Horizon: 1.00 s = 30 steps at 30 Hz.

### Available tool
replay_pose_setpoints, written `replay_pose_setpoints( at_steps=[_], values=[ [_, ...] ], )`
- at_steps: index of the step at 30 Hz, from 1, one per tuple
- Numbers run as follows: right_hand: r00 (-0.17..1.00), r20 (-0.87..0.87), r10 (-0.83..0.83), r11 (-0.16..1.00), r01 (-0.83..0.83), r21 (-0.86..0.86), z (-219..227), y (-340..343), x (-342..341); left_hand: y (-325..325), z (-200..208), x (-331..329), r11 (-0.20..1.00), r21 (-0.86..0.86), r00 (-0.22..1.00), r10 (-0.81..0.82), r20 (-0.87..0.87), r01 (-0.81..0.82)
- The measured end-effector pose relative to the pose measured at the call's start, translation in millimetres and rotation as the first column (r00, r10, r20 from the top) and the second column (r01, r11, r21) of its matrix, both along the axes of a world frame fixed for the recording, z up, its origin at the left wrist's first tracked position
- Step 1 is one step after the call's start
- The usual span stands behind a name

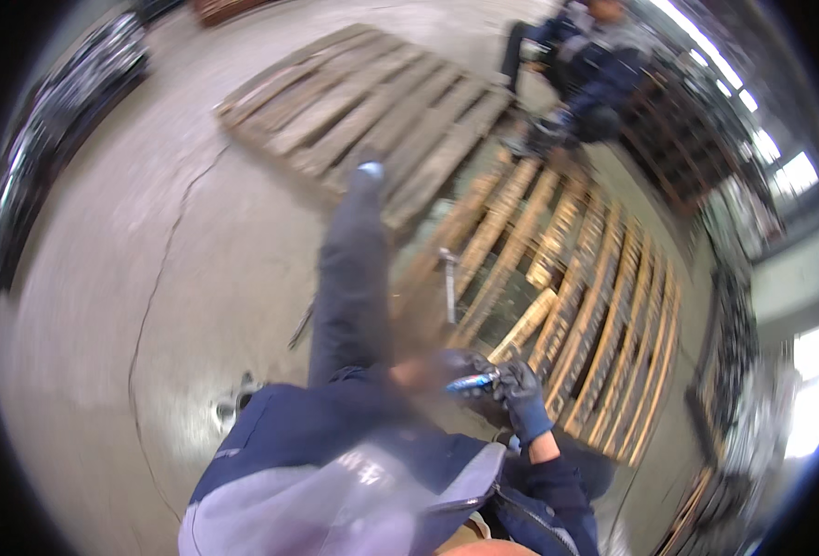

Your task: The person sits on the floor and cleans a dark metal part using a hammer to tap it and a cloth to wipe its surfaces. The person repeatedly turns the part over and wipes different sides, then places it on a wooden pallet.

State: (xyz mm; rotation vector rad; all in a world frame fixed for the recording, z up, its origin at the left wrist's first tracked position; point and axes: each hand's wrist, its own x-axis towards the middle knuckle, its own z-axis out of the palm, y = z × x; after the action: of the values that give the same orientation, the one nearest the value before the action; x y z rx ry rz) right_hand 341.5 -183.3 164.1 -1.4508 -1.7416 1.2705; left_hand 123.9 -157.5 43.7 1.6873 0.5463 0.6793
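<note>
My gloved left hand [468, 363] and gloved right hand [522, 387] are close together in front of my body. Between them is a slim blue object [471, 382] with a pale tip; blur hides its exact kind. The fingers of my right hand close round its right end, and those of my left hand curl about its body. Just beyond my hands lies a wooden pallet [604, 320] with light, worn slats and a gap near its left side. A hammer [450, 287] rests by the pallet's left edge.
A greyer pallet [400, 120] lies farther off, by my outstretched leg [349, 278]. Another person [585, 79] crouches at the near pallet's far end. On the floor are a thin dark bar [302, 326] and a metal piece [235, 403]. Long metal stock [67, 130] stands left.
</note>
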Motion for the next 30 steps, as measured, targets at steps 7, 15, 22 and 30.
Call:
replay_pose_setpoints(
  at_steps=[7, 15, 22, 30],
  values=[
    [0.991, -0.011, 0.132, 0.93, -0.12, 0.347, -6.2, 3.3, 16.8, 22.5, 19.2, 14.1, 0.641, 0.733, 0.846, 0.245, -0.474, 0.225],
    [0.888, -0.011, -0.459, 0.884, 0.458, 0.093, 38.6, 9.9, 86.3, 48.8, 55.5, 43.3, 0.958, 0.285, 0.894, 0.12, -0.431, 0.008],
    [0.674, -0.012, -0.739, 0.673, 0.739, 0.027, 108.0, -17.5, 149.4, 5.4, -41.5, 31.1, 0.952, -0.063, 0.388, -0.182, -0.904, 0.301],
    [0.579, 0.08, -0.811, 0.555, 0.721, 0.415, 117.4, -53.5, 191.2, -14.8, -85.7, 64.1, 0.885, -0.123, 0.254, -0.259, -0.932, 0.449]
  ],
)
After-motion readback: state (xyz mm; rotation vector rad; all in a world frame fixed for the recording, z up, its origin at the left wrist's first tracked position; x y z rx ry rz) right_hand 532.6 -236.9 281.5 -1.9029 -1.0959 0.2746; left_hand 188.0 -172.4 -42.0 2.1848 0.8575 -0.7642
